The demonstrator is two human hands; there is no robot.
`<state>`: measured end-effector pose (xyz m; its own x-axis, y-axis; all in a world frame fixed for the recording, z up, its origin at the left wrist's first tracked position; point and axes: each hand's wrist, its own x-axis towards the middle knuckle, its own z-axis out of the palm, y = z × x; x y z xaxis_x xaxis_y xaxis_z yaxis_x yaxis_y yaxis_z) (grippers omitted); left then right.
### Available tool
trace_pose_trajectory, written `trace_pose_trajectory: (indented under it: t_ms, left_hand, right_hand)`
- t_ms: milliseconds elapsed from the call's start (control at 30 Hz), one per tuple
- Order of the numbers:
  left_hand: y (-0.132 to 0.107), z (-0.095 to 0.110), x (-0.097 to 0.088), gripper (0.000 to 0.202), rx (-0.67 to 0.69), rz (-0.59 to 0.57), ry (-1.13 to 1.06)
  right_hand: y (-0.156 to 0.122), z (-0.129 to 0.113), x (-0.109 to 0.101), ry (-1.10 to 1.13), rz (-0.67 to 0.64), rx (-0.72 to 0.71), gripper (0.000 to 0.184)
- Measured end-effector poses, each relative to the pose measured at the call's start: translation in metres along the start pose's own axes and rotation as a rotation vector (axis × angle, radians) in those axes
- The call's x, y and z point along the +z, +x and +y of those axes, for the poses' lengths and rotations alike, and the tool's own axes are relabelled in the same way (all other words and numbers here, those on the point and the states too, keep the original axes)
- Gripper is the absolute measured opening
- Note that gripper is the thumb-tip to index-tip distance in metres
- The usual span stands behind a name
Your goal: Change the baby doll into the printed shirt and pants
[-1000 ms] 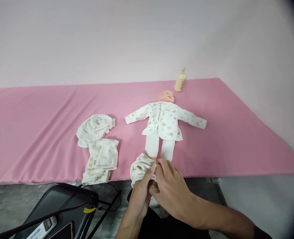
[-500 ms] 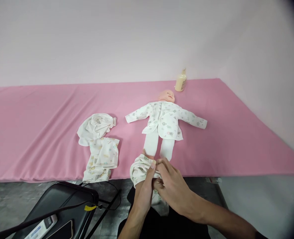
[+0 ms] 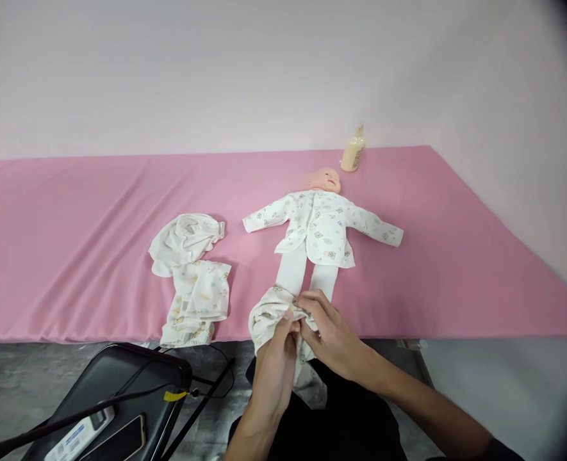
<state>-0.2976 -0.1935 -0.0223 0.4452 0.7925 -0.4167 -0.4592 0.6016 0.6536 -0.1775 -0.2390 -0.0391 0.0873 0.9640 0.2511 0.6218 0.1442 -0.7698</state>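
A baby doll (image 3: 318,224) lies face up on the pink mattress (image 3: 72,243), dressed in a patterned white top and plain white leggings. At the doll's feet my left hand (image 3: 276,358) and my right hand (image 3: 334,333) both grip a bunched pair of patterned white baby trousers (image 3: 270,314). The bunched cloth covers the doll's left-side foot and hangs over the mattress's front edge. The hands touch each other at the fingertips.
Two loose baby garments (image 3: 189,269) lie left of the doll. A cream bottle (image 3: 353,150) stands by the wall behind the doll's head. A black folding chair (image 3: 120,397) at the lower left carries a phone and a small device.
Both hands have edged up toward the doll's feet with the bunched trousers; the cloth now sits higher over the left-side foot. The view has shifted slightly.
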Motion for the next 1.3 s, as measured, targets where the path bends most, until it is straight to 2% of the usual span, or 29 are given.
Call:
trace_pose_trajectory:
  t_ms: [133,200,300,367,500,600,767,933,1033,1100,1200,1300]
  left_hand:
    - [-0.016,0.0,0.002,0.016,0.021,-0.056,0.063]
    - [-0.023,0.0,-0.002,0.026,0.028,-0.115,0.111]
    - [-0.026,0.003,-0.02,0.04,0.01,-0.157,0.22]
    - [-0.023,0.009,-0.038,0.042,0.007,-0.103,0.39]
    - [-0.007,0.022,-0.065,0.044,0.152,0.032,0.867]
    - [0.009,0.024,-0.066,0.053,0.29,-0.017,1.071]
    - [0.043,0.021,-0.062,0.04,0.513,-0.097,1.414]
    - [0.078,0.024,-0.077,0.036,0.732,-0.102,1.709]
    - [0.091,0.021,-0.078,0.03,0.759,-0.056,1.747]
    - [0.094,0.017,-0.074,0.03,0.727,0.026,1.705]
    - [0.093,0.013,-0.065,0.031,0.648,0.134,1.558]
    - [0.086,0.02,-0.058,0.031,0.529,0.023,1.477]
  right_hand:
    - [0.003,0.007,0.001,-0.073,0.077,0.018,0.044]
    - [0.005,0.013,0.0,-0.119,0.111,0.014,0.046]
    - [0.009,0.02,-0.001,-0.153,0.133,0.007,0.043]
    - [0.011,0.024,0.0,-0.154,0.153,-0.004,0.039]
    - [0.016,0.029,0.003,-0.096,0.237,0.042,0.032]
    - [0.019,0.032,0.007,-0.02,0.248,0.078,0.029]
    - [0.02,0.028,0.004,0.073,0.193,0.127,0.033]
    - [-0.011,0.02,-0.006,0.087,0.14,0.245,0.042]
    - [-0.044,0.023,-0.002,0.019,0.147,0.322,0.05]
    - [-0.062,0.026,0.004,-0.025,0.137,0.374,0.054]
    - [-0.071,0.031,0.011,0.001,0.114,0.407,0.051]
    - [-0.063,0.032,0.012,0.089,0.09,0.41,0.027]
